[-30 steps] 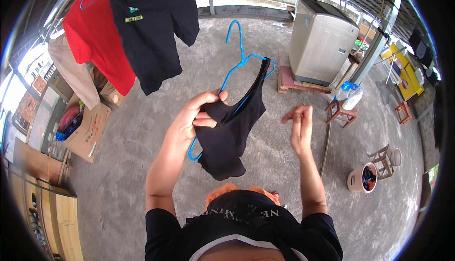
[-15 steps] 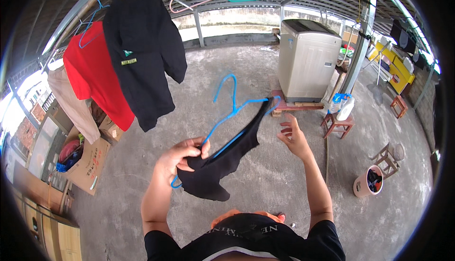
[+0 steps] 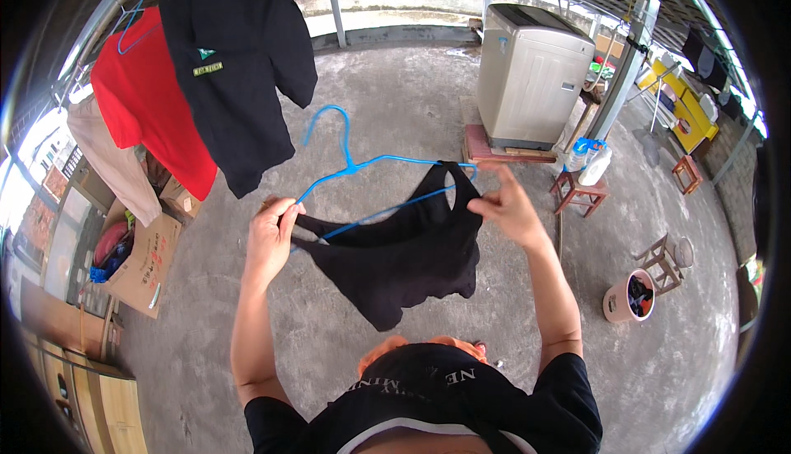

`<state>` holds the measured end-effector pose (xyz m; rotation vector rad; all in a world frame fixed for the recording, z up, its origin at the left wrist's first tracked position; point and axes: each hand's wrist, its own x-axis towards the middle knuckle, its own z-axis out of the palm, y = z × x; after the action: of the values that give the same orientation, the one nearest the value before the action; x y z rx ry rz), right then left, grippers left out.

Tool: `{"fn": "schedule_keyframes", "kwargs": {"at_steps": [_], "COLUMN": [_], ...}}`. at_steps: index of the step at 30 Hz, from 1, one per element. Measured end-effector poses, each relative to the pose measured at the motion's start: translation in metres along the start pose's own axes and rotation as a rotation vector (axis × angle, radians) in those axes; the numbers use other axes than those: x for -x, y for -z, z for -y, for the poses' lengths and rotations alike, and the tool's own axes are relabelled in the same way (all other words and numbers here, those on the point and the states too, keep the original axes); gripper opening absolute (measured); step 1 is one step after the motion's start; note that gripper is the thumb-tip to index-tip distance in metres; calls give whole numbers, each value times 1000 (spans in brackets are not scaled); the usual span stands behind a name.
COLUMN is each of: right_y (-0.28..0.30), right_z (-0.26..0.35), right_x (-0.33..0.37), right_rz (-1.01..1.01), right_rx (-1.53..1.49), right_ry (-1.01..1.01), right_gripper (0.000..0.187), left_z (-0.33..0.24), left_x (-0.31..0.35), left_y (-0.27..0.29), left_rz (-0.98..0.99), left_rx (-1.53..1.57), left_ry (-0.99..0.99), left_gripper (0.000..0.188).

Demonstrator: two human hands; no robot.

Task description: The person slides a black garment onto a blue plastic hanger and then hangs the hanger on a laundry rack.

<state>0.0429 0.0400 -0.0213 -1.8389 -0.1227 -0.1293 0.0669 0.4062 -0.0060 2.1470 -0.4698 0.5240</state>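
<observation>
A blue wire clothes hanger [image 3: 350, 166] is held up in front of me, its hook pointing up and away. On it hangs a small black strappy top [image 3: 404, 260], one strap looped over the hanger's right end. My left hand [image 3: 272, 236] is closed at the hanger's left shoulder, pinching the wire and the top's left strap. With thumb and fingers pinched, my right hand [image 3: 509, 207] holds the top's right edge beside the hanger's right end. The fabric drapes down between both hands, its lower edge uneven.
A black hoodie [image 3: 239, 67], a red shirt [image 3: 152, 95] and beige trousers [image 3: 111, 157] hang at the left, above a cardboard box [image 3: 152, 264]. A washing machine [image 3: 531, 83] stands at the far right. Nearer are a stool with bottles [image 3: 579, 190] and a pink bucket of clothes [image 3: 620, 301].
My right hand has gone from open and apart to gripping the top's right side. The top is now spread wider, and my left hand has moved left and up with the hanger.
</observation>
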Motion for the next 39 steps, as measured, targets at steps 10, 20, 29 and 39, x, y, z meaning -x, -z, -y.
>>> {"fn": "schedule_keyframes", "kwargs": {"at_steps": [10,20,29,39], "right_y": [32,23,-35,-110], "right_z": [58,70,186,273], "right_x": [28,36,10,-57], "right_rz": [-177,512,290,402], "right_rx": [879,-198,-400,-524], "right_ry": [513,-101,-214,170], "right_gripper": [56,25,18,9], "left_z": [-2,4,65,76], "left_x": [-22,-60,2,53], "left_y": [-1,-21,-39,-37], "left_rz": [297,-220,-190,-64], "left_rx": [291,52,121,453], "left_ry": [-137,-244,-30,212], "left_gripper": [9,27,17,12]}}
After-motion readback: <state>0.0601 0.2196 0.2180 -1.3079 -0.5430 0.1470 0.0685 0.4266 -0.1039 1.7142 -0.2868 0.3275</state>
